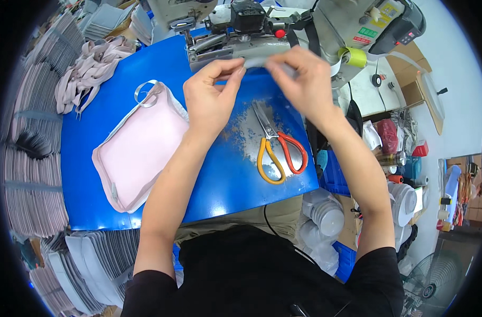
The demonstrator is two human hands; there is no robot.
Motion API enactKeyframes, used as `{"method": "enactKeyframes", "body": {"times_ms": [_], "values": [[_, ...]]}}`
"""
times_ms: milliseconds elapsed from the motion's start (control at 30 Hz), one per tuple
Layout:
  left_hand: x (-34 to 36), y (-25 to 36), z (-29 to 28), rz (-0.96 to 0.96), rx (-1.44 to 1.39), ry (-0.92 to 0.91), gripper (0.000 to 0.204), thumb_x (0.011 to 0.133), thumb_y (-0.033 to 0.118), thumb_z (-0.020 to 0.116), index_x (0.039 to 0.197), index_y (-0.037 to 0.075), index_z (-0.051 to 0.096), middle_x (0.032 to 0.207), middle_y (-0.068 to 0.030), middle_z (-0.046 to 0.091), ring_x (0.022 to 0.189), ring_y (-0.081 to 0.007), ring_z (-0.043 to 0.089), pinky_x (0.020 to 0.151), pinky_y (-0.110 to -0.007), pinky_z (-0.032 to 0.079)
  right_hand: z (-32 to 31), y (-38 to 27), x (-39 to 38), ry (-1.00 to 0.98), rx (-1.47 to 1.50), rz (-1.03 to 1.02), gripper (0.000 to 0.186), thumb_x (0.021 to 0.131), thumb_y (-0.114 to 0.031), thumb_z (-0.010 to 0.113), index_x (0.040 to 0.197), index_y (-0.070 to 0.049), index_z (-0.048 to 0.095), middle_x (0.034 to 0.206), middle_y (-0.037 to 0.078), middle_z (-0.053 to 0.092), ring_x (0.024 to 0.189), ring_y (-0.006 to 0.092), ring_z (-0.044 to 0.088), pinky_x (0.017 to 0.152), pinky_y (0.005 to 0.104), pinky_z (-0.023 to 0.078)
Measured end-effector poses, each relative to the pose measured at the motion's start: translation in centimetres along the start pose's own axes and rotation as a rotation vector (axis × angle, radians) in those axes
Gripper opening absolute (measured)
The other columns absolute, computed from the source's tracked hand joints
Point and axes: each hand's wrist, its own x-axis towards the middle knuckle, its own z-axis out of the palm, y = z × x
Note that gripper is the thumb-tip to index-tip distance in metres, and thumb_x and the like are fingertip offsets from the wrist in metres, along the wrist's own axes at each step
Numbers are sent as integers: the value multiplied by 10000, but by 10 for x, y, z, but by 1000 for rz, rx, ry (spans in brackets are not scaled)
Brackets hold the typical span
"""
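Note:
Just in front of the sewing machine [246, 39], my left hand [209, 92] is closed, pinching a pale grey strip [254, 62] between thumb and fingertips. My right hand [304, 79] is at the strip's other end, fingers bent around it and slightly blurred. Below the hands, scissors [272, 156] with orange and red handles lie on the blue table [230, 195]. A pale pink fabric piece [132, 158] with a light binding edge lies left of my left forearm, with a loose loop of tape at its top.
Bundled grey and pink fabric stacks [32, 174] line the left side and lower left [93, 264]. A pile of pink straps [90, 74] sits at the table's back left. At the right are a yellow tape roll [352, 57], clear plastic containers [323, 216], blue crates [336, 169] and a fan [431, 280].

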Motion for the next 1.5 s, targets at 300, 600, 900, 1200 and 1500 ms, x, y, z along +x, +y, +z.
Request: {"method": "enactKeyframes", "body": {"times_ms": [300,600,900,1200,1500], "values": [[-63,-11,-83,175,726,-305,382,837,118,809,1202,44,725,1351,-177,644,1211,-367,632,998,-418,521,-7,48,22,230,-92,80,152,876,-200,786,955,-72,808,875,103,752,787,248,725,727,349,552],[-89,-29,-108,200,858,-307,313,866,158,773,1159,54,738,1365,-182,631,1320,-398,556,1108,-492,432,2,38,19,131,-98,111,205,917,-236,792,995,-48,801,862,60,772,743,138,706,702,285,531],[-90,-35,-105,216,877,-312,258,891,166,736,1131,71,750,1355,-156,645,1342,-393,541,1118,-499,413,-8,26,37,24,-172,-14,190,867,-185,744,831,-7,690,737,173,648,663,344,646,616,408,484],[-89,-36,-104,228,870,-306,252,886,149,735,1124,68,753,1354,-151,652,1347,-379,545,1123,-489,411,-14,24,43,-113,-58,214,191,858,-166,717,805,15,690,619,127,611,587,165,577,583,360,453],[-88,-33,-104,190,871,-317,257,879,142,734,1122,61,755,1359,-147,653,1357,-373,541,1135,-487,403,-8,30,47,-29,71,160,199,871,-179,733,907,17,743,721,114,715,692,105,641,655,318,499]]}}
